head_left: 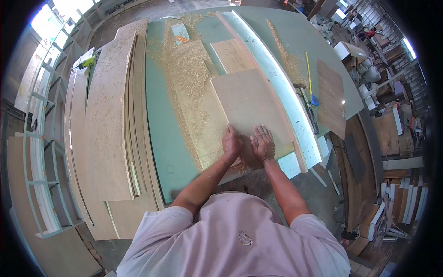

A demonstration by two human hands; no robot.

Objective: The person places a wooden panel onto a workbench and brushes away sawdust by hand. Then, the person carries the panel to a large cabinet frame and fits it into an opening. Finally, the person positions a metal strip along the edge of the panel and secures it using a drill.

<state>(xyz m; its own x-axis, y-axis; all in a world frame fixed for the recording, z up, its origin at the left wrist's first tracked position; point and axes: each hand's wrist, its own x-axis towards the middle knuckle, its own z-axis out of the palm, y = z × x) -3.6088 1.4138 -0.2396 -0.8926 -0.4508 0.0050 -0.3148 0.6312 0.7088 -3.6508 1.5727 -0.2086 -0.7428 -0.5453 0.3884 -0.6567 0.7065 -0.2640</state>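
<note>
A flat light-brown wooden panel (256, 94) lies on the worktable in front of me. At the panel's lower left edge, my left hand (232, 142) is closed, its fingers curled around the edge. Flat on the panel's near part rests my right hand (263, 142), fingers stretched out and pointing away from me. Under and left of the panel is a paler board (196, 99) strewn with wood shavings. Another small board (230, 54) sits just beyond the panel. Along the panel's right side runs a long wooden strip (275, 94) beside a white rail (288, 99).
Stacked long boards (108, 115) fill the left side, with a green power tool (86, 63) at their far end. Right of the rail lie a blue tape measure (314, 99), its yellow tape drawn out, and a brown sheet (331, 94). A shelf frame (39, 138) stands far left.
</note>
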